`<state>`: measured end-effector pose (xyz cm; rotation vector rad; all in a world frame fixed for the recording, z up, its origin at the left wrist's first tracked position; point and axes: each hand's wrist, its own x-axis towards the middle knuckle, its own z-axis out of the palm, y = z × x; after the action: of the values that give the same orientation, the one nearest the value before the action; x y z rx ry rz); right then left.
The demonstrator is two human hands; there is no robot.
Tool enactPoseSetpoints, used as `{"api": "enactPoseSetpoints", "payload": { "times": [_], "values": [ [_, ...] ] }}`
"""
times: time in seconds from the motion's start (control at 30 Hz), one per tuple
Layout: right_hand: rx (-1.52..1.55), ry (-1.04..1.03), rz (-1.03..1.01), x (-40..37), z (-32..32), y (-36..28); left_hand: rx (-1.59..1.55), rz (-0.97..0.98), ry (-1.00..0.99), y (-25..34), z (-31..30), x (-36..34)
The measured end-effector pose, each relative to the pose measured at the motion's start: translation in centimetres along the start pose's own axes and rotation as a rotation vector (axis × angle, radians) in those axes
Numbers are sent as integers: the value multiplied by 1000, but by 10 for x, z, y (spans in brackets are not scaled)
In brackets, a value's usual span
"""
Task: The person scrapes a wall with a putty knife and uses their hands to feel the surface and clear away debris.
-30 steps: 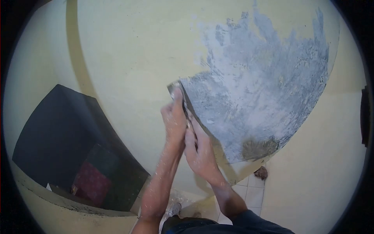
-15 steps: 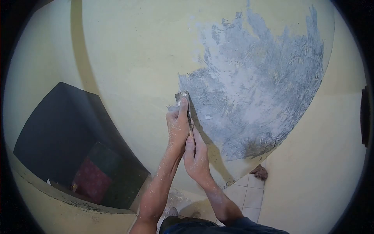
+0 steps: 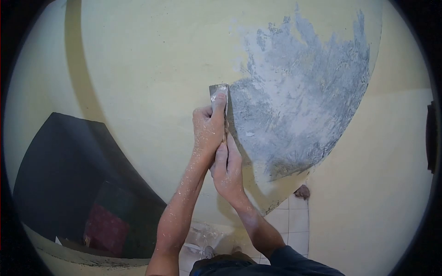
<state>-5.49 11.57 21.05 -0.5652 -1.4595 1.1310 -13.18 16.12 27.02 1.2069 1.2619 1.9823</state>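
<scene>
Both my hands grip one scraper (image 3: 218, 89), a flat metal blade with a handle mostly hidden by my fingers. My left hand (image 3: 209, 124) is closed around its upper part, thumb pressed along the blade. Just below, my right hand (image 3: 229, 170) is wrapped round the handle's lower end. The blade lies against the yellow wall (image 3: 152, 87), at the left border of a grey-white scraped patch (image 3: 294, 101). White specks and dust cover my hands and forearms.
A dark opening (image 3: 60, 165) in the wall lies to the left, with a reddish panel (image 3: 107, 228) inside. On the tiled floor (image 3: 297, 221) at the lower right sits a brown crumpled lump (image 3: 302, 192). Another wall (image 3: 368, 184) meets the patched one at the right.
The scraper and both hands have moved up along the wall, beside the patch's left border. The view has shifted a little. Both hands keep their grip.
</scene>
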Motion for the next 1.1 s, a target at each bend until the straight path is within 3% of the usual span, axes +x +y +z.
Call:
{"api": "enactPoseSetpoints", "payload": {
  "times": [0.03,0.13,0.17,0.3,0.47,0.67,0.8,0.9,1.0,1.1],
  "values": [
    [19,24,64,-9,0,1,71,87,9,-19,-2,1],
    [-79,74,-45,-5,-2,24,139,25,19,-35,-2,-17],
    [-97,74,-74,-7,-4,28,113,219,72,-44,2,-7],
    [-84,68,-91,3,2,0,-42,12,-35,14,2,3],
    [-155,133,-90,-5,2,23,61,110,-5,-31,0,-1],
    [-104,106,-132,10,10,-17,31,138,-15,-7,2,17],
    [-124,151,52,-30,6,24,126,159,0,-54,-9,-15],
    [-139,167,3,-34,5,37,188,19,-46,-67,-16,-25],
    [-170,136,-163,-9,10,1,56,79,-2,-34,-6,0],
    [-197,116,-159,10,8,-18,-10,-39,-69,15,-3,13]
  ]
}}
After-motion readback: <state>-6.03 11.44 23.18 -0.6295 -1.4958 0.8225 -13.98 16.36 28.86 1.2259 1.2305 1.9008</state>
